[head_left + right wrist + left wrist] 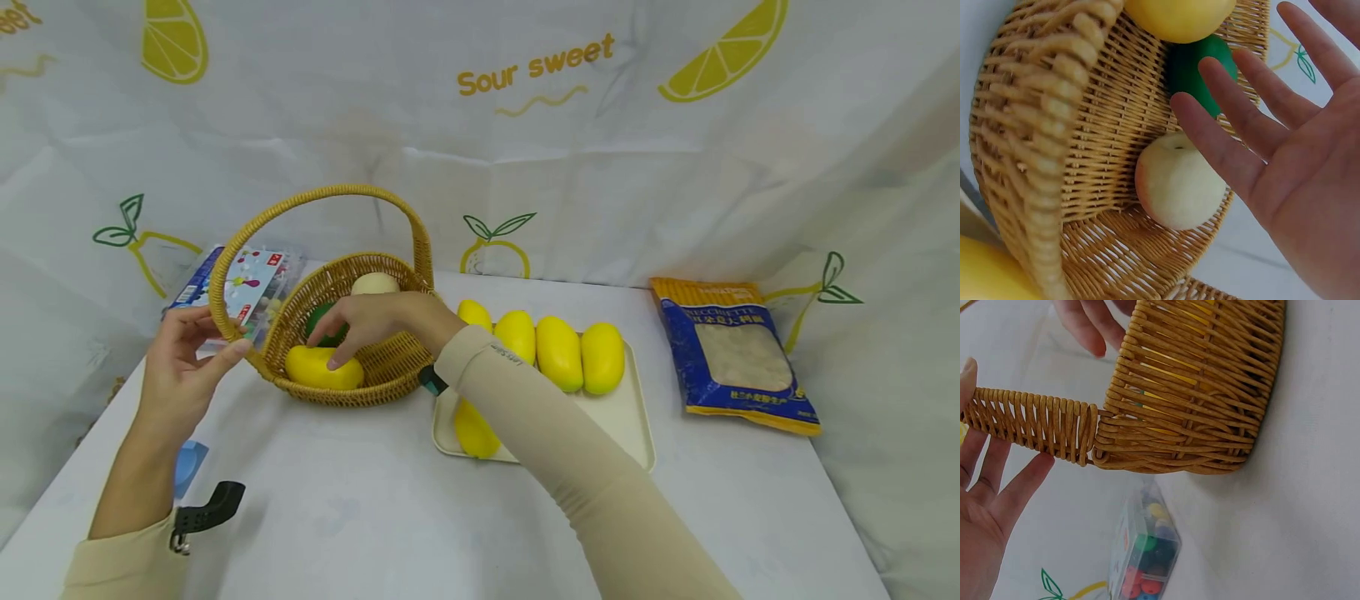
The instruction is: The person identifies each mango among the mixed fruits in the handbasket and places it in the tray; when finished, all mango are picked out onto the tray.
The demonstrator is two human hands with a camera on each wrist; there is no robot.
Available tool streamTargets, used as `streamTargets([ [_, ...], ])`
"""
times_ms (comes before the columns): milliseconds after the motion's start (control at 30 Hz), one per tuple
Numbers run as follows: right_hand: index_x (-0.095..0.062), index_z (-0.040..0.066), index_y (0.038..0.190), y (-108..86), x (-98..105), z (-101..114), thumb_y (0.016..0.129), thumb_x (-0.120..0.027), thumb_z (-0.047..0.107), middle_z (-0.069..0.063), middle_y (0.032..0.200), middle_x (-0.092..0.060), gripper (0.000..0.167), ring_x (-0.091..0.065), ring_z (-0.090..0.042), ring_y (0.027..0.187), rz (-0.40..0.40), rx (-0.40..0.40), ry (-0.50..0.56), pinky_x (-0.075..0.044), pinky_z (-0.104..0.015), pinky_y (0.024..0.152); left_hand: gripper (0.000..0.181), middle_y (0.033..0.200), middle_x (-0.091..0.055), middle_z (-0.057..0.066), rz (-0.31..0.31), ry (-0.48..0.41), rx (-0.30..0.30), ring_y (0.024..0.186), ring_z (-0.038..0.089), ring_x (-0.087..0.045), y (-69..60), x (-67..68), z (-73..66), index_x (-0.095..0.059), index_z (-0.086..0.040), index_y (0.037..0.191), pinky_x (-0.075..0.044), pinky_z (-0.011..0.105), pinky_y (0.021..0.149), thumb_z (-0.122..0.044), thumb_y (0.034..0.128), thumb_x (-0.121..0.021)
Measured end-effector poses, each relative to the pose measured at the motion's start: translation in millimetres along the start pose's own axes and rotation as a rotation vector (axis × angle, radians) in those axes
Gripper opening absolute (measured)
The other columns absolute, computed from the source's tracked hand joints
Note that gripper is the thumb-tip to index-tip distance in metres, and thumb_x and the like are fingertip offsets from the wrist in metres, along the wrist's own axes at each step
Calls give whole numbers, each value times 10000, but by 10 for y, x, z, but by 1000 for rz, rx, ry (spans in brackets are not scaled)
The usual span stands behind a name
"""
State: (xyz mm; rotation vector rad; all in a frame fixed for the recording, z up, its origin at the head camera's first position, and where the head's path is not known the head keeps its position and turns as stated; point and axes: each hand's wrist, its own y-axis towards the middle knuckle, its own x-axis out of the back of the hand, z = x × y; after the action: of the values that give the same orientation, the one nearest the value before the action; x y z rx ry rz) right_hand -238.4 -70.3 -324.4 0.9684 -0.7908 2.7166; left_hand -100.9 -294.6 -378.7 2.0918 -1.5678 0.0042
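Observation:
My left hand (177, 375) holds the handle (1035, 422) of a wicker basket (375, 396) low on its left side, thumb on one face and fingers on the other. My right hand (375, 325) reaches over the basket, fingers spread and fairly straight in the right wrist view. Beneath its fingertips, a yellow mango (322, 368) lies at the basket's front left; contact is hard to tell. Behind the mango sits a dark green fruit (1194, 72), partly covered. A pale peach (1179, 181) rests toward the back of the basket.
Right of the basket, a cream tray (626, 425) bears several yellow mangoes (558, 354), partly hidden by my right sleeve. A blue pasta bag (742, 358) lies at the far right. Behind my left hand stands a clear box of coloured beads (1147, 550).

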Motion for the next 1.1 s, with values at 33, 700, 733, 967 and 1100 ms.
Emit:
streamTargets([
  [33,-580,239,1450,13,-5,-1,974,-697,291,1,1570,-480,492,-396,-158,1478,8,0,5,-412,-263,1179,498,1187,-617,-129,0,-5,0,1019,45,-569,-3,0,0,-523,-134,1327,-535,39,797,116,915,-648],
  [700,-544,291,1479,194,-169,-156,1002,-644,264,60,1633,-405,487,-306,-120,1550,75,4,94,-307,-322,1274,493,1173,-625,-79,0,-85,11,1024,54,-579,5,-2,7,-536,-142,1299,-541,46,787,134,905,-647],
  [733,-548,291,1475,202,-179,-163,1002,-644,264,58,1636,-400,484,-305,-125,1552,74,4,93,-306,-323,1275,494,1172,-624,-88,1,-77,11,1028,51,-579,6,-3,5,-534,-149,1300,-540,45,790,130,908,-646],
  [967,-553,280,1472,259,-258,-195,1003,-645,226,39,1652,-370,481,-281,-124,1560,74,26,80,-288,-308,1281,487,1154,-622,-74,3,-106,23,1035,57,-576,-3,3,4,-534,-139,1296,-539,45,789,134,908,-644],
  [1100,-582,302,1436,247,-278,-195,984,-673,184,33,1641,-364,475,-329,-95,1487,60,9,64,-302,-297,1260,495,1157,-619,-91,0,-53,18,1031,52,-577,-10,-1,4,-527,-147,1306,-537,44,787,128,911,-643],
])
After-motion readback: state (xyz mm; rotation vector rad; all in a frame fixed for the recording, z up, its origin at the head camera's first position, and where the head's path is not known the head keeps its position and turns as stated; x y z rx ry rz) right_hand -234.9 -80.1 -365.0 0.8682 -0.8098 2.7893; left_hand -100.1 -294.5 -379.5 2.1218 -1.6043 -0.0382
